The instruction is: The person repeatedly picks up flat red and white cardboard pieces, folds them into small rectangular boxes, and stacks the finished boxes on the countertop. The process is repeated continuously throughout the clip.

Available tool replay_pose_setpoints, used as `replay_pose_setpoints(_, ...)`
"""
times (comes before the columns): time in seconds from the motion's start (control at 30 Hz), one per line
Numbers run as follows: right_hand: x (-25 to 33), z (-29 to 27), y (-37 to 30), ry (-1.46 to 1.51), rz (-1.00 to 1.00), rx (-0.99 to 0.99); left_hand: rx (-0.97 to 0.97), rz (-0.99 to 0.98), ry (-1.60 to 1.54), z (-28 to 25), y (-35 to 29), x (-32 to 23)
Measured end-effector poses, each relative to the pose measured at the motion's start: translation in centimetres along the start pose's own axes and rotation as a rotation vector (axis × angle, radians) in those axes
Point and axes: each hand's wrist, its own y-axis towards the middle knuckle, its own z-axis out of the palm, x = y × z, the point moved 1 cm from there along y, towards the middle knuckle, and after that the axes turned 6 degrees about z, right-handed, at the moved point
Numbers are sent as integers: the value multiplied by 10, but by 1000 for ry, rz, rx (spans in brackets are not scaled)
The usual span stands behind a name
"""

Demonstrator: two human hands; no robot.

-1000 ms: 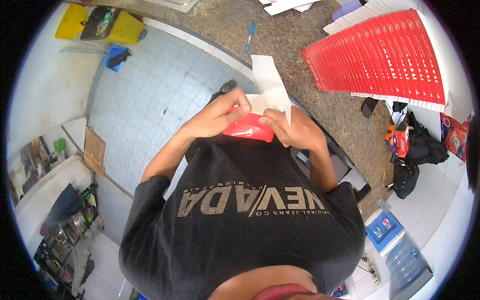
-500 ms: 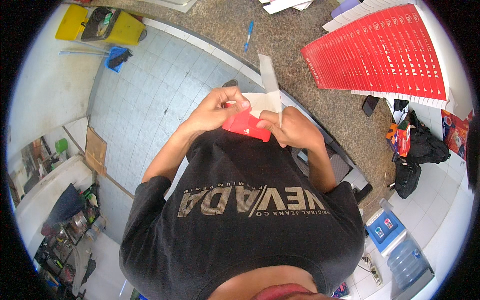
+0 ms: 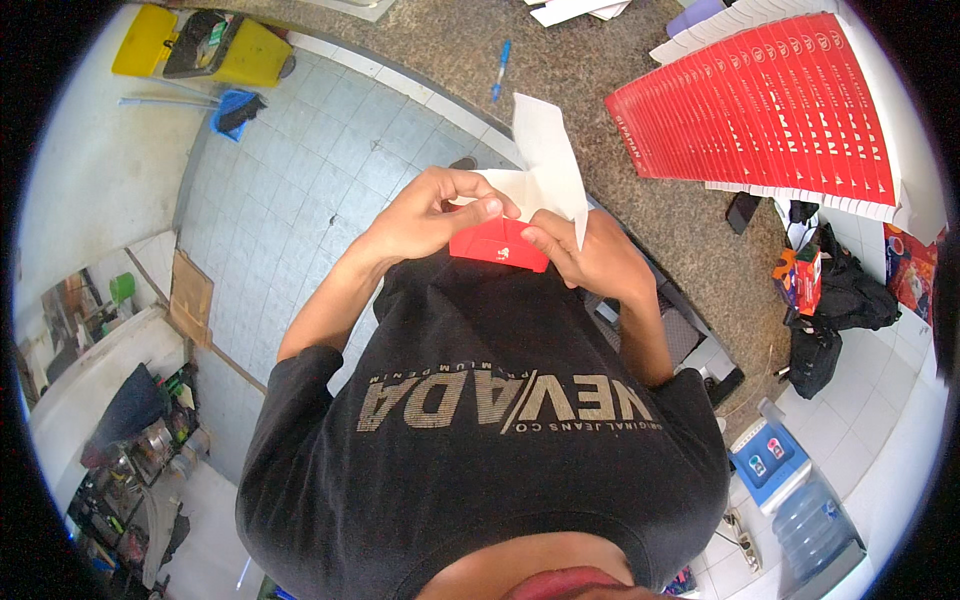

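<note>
Close in front of my chest is a red cardboard box (image 3: 490, 249), partly folded, its white inner flaps (image 3: 553, 170) sticking up on the far side. My left hand (image 3: 437, 212) pinches the box's upper left edge between thumb and fingers. At its right end, my right hand (image 3: 590, 255) grips the side wall with the thumb on the near red panel; the other fingers are mostly hidden behind the card. A tall stack of flat red-and-white cartons (image 3: 750, 110) lies fanned out on the stone counter (image 3: 590, 75) to the right.
A blue pen (image 3: 501, 70) and a dark phone (image 3: 741, 212) lie on the counter. Black bags (image 3: 850, 280) are at the far right, above a water jug (image 3: 812, 525). A yellow bin (image 3: 245, 52) and a blue dustpan (image 3: 235, 112) stand on the tiled floor at left.
The near red panel has straightened up between my hands, and the white flaps have opened wider toward the right. Both hands keep hold of the box, with the left fingers shifted slightly right.
</note>
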Motion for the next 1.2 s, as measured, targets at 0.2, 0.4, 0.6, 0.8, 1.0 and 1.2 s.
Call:
replay_pose_setpoints(0.2,17,-10,6,47,32,156,-62,76,160,4,-1,7)
replay_pose_setpoints(0.4,11,-9,9,32,50,62,-152,178,337,15,-3,9)
replay_pose_setpoints(0.6,10,-9,10,3,37,31,-322,309,216,19,-4,19)
replay_pose_setpoints(0.8,12,-5,11,-48,-141,-279,-471,214,304,20,-25,50)
replay_pose_setpoints(1.0,25,-14,16,-205,-174,-239,-471,219,65,33,-13,47)
replay_pose_setpoints(1.2,14,-32,10,-235,-144,-222,-565,331,160,31,-3,29)
